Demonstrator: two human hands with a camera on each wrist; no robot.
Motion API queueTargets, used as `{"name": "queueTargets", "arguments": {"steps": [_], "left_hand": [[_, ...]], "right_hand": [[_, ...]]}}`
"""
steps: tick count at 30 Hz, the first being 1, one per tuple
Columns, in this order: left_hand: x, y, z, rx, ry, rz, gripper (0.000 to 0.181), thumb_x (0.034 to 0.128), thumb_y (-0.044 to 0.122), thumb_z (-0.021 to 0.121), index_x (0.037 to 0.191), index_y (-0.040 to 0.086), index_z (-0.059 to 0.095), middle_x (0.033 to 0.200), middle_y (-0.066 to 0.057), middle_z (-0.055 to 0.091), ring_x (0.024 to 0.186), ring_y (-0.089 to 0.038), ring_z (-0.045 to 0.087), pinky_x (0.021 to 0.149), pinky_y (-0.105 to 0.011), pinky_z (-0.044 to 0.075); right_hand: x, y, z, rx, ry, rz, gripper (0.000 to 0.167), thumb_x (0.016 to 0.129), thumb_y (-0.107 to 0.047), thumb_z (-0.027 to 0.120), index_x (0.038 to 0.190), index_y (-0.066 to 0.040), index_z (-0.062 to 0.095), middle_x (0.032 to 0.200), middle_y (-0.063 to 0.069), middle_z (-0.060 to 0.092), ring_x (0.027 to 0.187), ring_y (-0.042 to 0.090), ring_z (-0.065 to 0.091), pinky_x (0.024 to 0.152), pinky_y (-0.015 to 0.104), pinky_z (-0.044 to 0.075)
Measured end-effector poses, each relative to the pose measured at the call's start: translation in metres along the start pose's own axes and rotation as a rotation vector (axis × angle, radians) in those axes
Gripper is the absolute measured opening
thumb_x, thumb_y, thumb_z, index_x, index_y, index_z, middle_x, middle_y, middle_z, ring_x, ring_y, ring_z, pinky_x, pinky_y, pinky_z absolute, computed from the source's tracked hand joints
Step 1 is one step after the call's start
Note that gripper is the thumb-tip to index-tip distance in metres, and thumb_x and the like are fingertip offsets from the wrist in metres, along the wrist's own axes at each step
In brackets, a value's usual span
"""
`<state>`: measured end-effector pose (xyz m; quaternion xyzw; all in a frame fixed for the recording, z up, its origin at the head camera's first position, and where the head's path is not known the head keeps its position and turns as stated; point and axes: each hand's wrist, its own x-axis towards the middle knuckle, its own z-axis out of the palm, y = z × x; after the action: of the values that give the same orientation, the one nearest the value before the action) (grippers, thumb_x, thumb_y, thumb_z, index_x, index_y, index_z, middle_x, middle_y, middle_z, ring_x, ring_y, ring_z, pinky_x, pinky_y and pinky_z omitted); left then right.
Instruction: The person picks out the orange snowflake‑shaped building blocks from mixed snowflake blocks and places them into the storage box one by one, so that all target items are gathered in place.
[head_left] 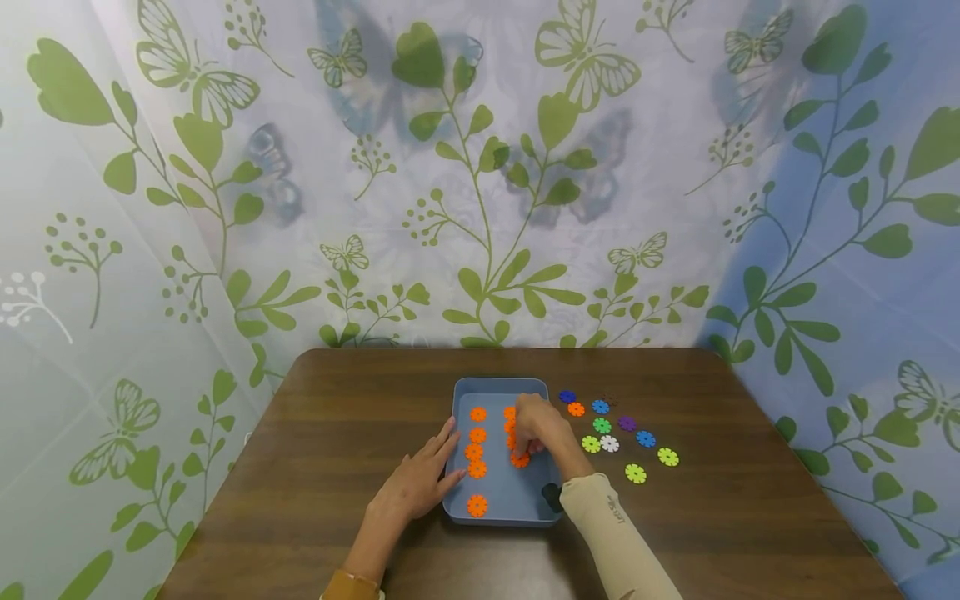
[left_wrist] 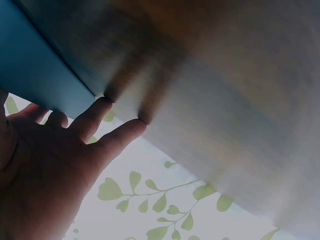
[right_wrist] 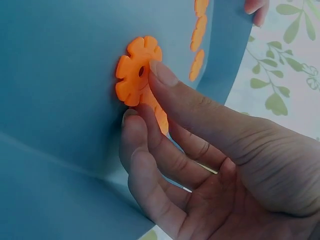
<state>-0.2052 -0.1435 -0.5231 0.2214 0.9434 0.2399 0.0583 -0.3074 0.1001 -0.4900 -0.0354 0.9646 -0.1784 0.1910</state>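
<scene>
A blue-grey tray holds orange flower-shaped discs in two columns. In the left column, several orange discs lie along the tray's left side. My right hand reaches into the right column and partly hides it. Between its thumb and fingertips it pinches an orange notched disc with a centre hole, low against the tray floor. My left hand lies along the tray's left wall with fingers spread; in the left wrist view, its fingertips are by the tray's side and the table.
Right of the tray, loose discs lie on the brown table: a white disc, a purple disc, a green disc, and several blue and yellow-green ones. A small black object is at the tray's lower right. A patterned curtain stands behind.
</scene>
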Motion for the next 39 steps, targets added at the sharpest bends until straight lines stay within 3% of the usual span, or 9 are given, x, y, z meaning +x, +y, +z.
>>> {"name": "queueTargets", "arguments": {"steps": [6, 13, 16, 20, 25, 28, 32, 39], "left_hand": [[-0.001, -0.001, 0.0, -0.015, -0.001, -0.006, 0.07, 0.1116, 0.038, 0.06, 0.169, 0.008, 0.036, 0.181, -0.01, 0.018, 0.155, -0.048, 0.038, 0.111, -0.085, 0.03], [-0.002, 0.001, -0.001, -0.016, 0.0, -0.01, 0.069, 0.1119, 0.038, 0.06, 0.169, 0.008, 0.036, 0.181, -0.007, 0.018, 0.156, -0.048, 0.037, 0.112, -0.085, 0.03], [-0.001, 0.002, -0.002, -0.006, 0.0, -0.011, 0.07, 0.1116, 0.039, 0.061, 0.169, 0.008, 0.036, 0.181, -0.008, 0.018, 0.156, -0.047, 0.038, 0.111, -0.084, 0.031], [0.001, 0.003, -0.003, 0.003, 0.007, -0.009, 0.07, 0.1111, 0.039, 0.062, 0.168, 0.007, 0.037, 0.18, -0.009, 0.02, 0.155, -0.046, 0.04, 0.111, -0.084, 0.032], [0.001, 0.003, -0.003, 0.003, 0.001, -0.011, 0.07, 0.1113, 0.039, 0.061, 0.168, 0.007, 0.037, 0.181, -0.008, 0.019, 0.155, -0.047, 0.039, 0.112, -0.084, 0.031], [-0.001, 0.003, -0.003, 0.001, -0.002, -0.014, 0.07, 0.1111, 0.039, 0.061, 0.168, 0.007, 0.037, 0.181, -0.008, 0.019, 0.155, -0.047, 0.039, 0.111, -0.084, 0.032], [-0.003, 0.002, -0.003, -0.003, 0.001, -0.019, 0.07, 0.1108, 0.039, 0.062, 0.168, 0.007, 0.038, 0.18, -0.008, 0.02, 0.155, -0.046, 0.039, 0.111, -0.084, 0.032], [-0.001, 0.003, -0.002, 0.004, 0.003, -0.018, 0.07, 0.1107, 0.041, 0.062, 0.168, 0.006, 0.038, 0.181, -0.008, 0.019, 0.155, -0.046, 0.039, 0.112, -0.084, 0.032]], "right_hand": [[-0.006, 0.003, -0.011, 0.07, 0.055, -0.08, 0.032, 0.074, -0.008, 0.101, 0.064, -0.004, 0.071, 0.059, 0.009, 0.066, 0.053, 0.025, 0.067, 0.044, 0.028, 0.049], [-0.015, 0.019, -0.045, 0.184, 0.278, -0.223, 0.022, 0.088, -0.017, 0.092, 0.077, -0.007, 0.075, 0.077, 0.003, 0.068, 0.065, 0.019, 0.061, 0.058, 0.032, 0.05], [-0.012, 0.032, -0.057, 0.221, 0.399, -0.238, 0.02, 0.094, -0.018, 0.087, 0.083, -0.004, 0.077, 0.08, 0.008, 0.073, 0.067, 0.022, 0.065, 0.062, 0.037, 0.055], [-0.002, 0.056, -0.064, 0.232, 0.514, -0.181, 0.02, 0.099, -0.016, 0.08, 0.087, 0.0, 0.078, 0.084, 0.012, 0.075, 0.068, 0.024, 0.066, 0.063, 0.041, 0.056], [0.009, 0.085, -0.059, 0.197, 0.441, -0.063, 0.021, 0.099, -0.013, 0.078, 0.086, 0.003, 0.077, 0.087, 0.016, 0.075, 0.071, 0.028, 0.068, 0.062, 0.042, 0.056], [0.013, 0.097, -0.053, 0.179, 0.376, -0.028, 0.017, 0.097, -0.012, 0.081, 0.092, 0.004, 0.076, 0.095, 0.02, 0.074, 0.081, 0.034, 0.071, 0.07, 0.048, 0.061], [0.019, 0.107, -0.045, 0.169, 0.332, -0.012, 0.019, 0.092, -0.01, 0.085, 0.094, 0.004, 0.072, 0.099, 0.02, 0.072, 0.089, 0.037, 0.071, 0.078, 0.053, 0.061], [0.031, 0.125, -0.036, 0.18, 0.316, -0.016, 0.024, 0.083, -0.011, 0.091, 0.079, -0.003, 0.069, 0.084, 0.011, 0.068, 0.076, 0.028, 0.065, 0.068, 0.045, 0.057]]}}
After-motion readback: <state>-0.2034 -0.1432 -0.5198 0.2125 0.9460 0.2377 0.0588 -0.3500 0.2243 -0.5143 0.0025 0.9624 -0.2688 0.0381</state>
